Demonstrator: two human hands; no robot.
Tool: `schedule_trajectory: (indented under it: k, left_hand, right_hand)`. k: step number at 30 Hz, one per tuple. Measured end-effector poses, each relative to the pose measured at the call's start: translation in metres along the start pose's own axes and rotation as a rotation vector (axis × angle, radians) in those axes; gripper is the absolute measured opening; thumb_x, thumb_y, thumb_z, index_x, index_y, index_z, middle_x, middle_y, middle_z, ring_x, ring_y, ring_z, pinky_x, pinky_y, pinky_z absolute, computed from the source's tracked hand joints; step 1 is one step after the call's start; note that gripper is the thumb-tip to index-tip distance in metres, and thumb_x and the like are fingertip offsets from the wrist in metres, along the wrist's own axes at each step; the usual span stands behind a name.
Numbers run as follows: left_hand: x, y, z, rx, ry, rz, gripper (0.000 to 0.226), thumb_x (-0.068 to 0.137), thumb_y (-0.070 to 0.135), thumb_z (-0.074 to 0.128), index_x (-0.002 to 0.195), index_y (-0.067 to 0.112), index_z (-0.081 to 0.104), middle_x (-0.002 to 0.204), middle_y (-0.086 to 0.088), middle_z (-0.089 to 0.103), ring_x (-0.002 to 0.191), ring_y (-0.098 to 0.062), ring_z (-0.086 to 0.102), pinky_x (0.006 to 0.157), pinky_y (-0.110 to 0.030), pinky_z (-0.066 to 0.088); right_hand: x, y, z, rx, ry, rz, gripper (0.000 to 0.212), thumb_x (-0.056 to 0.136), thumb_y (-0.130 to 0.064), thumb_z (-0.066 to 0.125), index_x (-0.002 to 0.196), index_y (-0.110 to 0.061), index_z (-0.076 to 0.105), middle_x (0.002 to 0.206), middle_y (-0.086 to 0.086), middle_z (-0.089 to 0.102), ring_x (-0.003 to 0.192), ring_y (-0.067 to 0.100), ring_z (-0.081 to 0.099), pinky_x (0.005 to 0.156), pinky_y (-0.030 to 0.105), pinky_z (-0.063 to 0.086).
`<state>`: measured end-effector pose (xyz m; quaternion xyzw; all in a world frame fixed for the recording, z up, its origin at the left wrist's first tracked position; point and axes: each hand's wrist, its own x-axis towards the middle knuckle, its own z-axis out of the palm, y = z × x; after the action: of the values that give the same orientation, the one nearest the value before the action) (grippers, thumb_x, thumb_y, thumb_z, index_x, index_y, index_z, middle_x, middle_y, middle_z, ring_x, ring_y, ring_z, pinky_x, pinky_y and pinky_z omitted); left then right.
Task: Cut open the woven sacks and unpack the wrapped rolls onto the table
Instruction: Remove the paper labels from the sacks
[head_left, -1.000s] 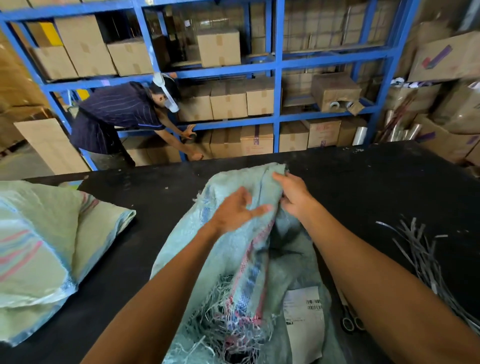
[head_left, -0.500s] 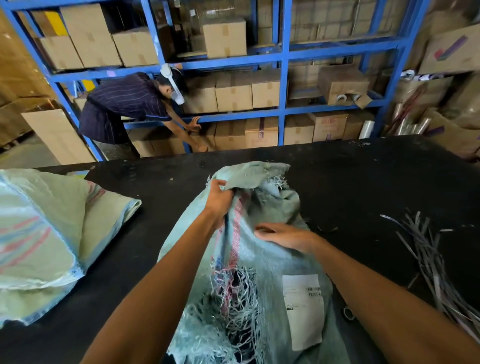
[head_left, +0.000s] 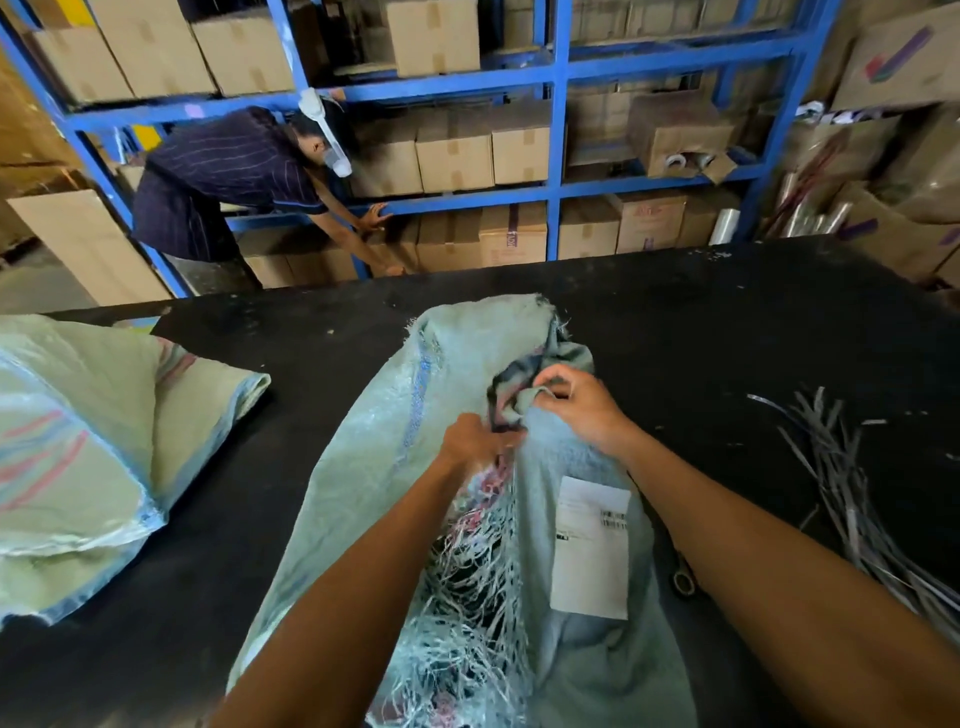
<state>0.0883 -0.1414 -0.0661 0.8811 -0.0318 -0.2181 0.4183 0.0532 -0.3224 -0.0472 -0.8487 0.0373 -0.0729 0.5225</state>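
Woven sack (head_left: 374, 467) at worktop (head_left: 727, 322) near edge: soft, light, fraying. Left hand (head_left: 470, 441) and right hand (head_left: 582, 402) pinch slit edges; best hold there.

Black table (head_left: 727, 322) bears two sacks (head_left: 363, 493) (head_left: 78, 457), straps (head_left: 852, 499).

sack (head_left: 374, 467): pale green woven, lying lengthwise on the black table (head_left: 727, 322), cut edge frayed into loose strands, white label (head_left: 589, 551) on top
second sack (head_left: 78, 447): same weave, red stripes, bulging, table's left
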Motion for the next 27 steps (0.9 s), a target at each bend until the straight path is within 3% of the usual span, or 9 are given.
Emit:
schedule_trajectory:
  k: [3,6,9,13,16,19,22,25,27]
  left_hand:
    - [-0.004,0.002,0.008,-0.268,0.093,-0.065,0.017,0.074,0.016,0.074,0.064,0.009,0.062,0.057,-0.009,0.057,0.047,-0.02,0.048,0.049,-0.027,0.038]
    - [-0.003,0.001,0.008,-0.304,0.115,-0.118,0.012,0.09,0.005,0.057,0.08,0.002,0.062,0.07,-0.013,0.056,0.051,-0.02,0.047,0.046,-0.026,0.035]
    - [-0.004,-0.002,0.012,-0.3,0.026,-0.142,0.018,0.097,-0.001,0.042,0.103,-0.008,0.058,0.081,-0.015,0.057,0.056,-0.018,0.049,0.04,-0.026,0.038]
    - [-0.007,-0.006,0.025,-0.338,-0.043,-0.145,0.027,0.097,-0.003,0.036,0.118,-0.01,0.052,0.1,-0.024,0.061,0.066,-0.022,0.058,0.042,-0.027,0.046]
    - [-0.012,-0.008,0.028,-0.379,-0.087,-0.125,0.028,0.098,0.014,0.049,0.118,-0.005,0.055,0.106,-0.021,0.067,0.079,-0.025,0.066,0.057,-0.03,0.056]
    - [-0.01,-0.013,0.029,-0.354,-0.117,-0.073,0.034,0.081,0.018,0.075,0.108,0.004,0.06,0.101,-0.016,0.07,0.086,-0.024,0.069,0.067,-0.031,0.061]
    - [-0.005,-0.021,0.034,-0.24,0.018,-0.066,0.059,0.058,0.033,0.09,0.107,0.008,0.067,0.1,-0.01,0.073,0.087,-0.026,0.071,0.074,-0.039,0.062]
    - [-0.004,-0.024,0.04,-0.093,0.141,-0.022,0.033,0.075,0.022,0.083,0.101,0.006,0.071,0.095,-0.01,0.072,0.086,-0.027,0.068,0.07,-0.034,0.057]
    - [-0.002,-0.027,0.039,0.028,0.199,-0.006,0.031,0.08,0.025,0.076,0.105,0.007,0.069,0.1,-0.014,0.072,0.09,-0.031,0.067,0.072,-0.035,0.053]
  right_hand:
    - [-0.016,0.015,-0.004,-0.119,0.086,-0.142,0.014,0.085,-0.011,0.075,0.095,-0.01,0.066,0.091,-0.002,0.067,0.081,0.008,0.064,0.074,0.018,0.049]
    - [-0.039,0.036,-0.004,-0.199,0.078,-0.216,0.009,0.083,-0.012,0.076,0.087,-0.013,0.068,0.083,-0.003,0.068,0.07,0.005,0.059,0.069,0.025,0.049]
    - [-0.057,0.051,0.0,-0.309,-0.141,-0.218,0.019,0.087,-0.012,0.071,0.106,-0.013,0.075,0.105,0.0,0.073,0.093,0.006,0.065,0.086,0.024,0.052]
    - [-0.071,0.063,0.007,-0.451,-0.272,-0.22,0.032,0.093,-0.021,0.065,0.125,-0.019,0.068,0.124,-0.001,0.067,0.113,0.011,0.061,0.1,0.022,0.044]
    - [-0.075,0.067,0.014,-0.436,-0.24,-0.234,0.028,0.092,-0.024,0.067,0.119,-0.02,0.071,0.117,-0.001,0.07,0.106,0.011,0.063,0.096,0.024,0.046]
    - [-0.075,0.07,0.014,-0.387,-0.168,-0.225,0.019,0.086,-0.025,0.074,0.105,-0.021,0.075,0.102,-0.007,0.072,0.093,0.006,0.065,0.088,0.026,0.051]
    - [-0.073,0.068,0.014,-0.354,-0.153,-0.24,0.01,0.083,-0.025,0.076,0.092,-0.023,0.074,0.09,-0.012,0.07,0.083,0.0,0.062,0.08,0.025,0.051]
    - [-0.072,0.067,0.014,-0.338,-0.164,-0.267,0.006,0.085,-0.025,0.073,0.09,-0.025,0.07,0.087,-0.014,0.064,0.083,0.002,0.059,0.077,0.025,0.049]
    - [-0.072,0.066,0.012,-0.341,-0.168,-0.298,0.005,0.088,-0.025,0.068,0.091,-0.026,0.065,0.09,-0.013,0.06,0.087,0.005,0.057,0.08,0.028,0.048]
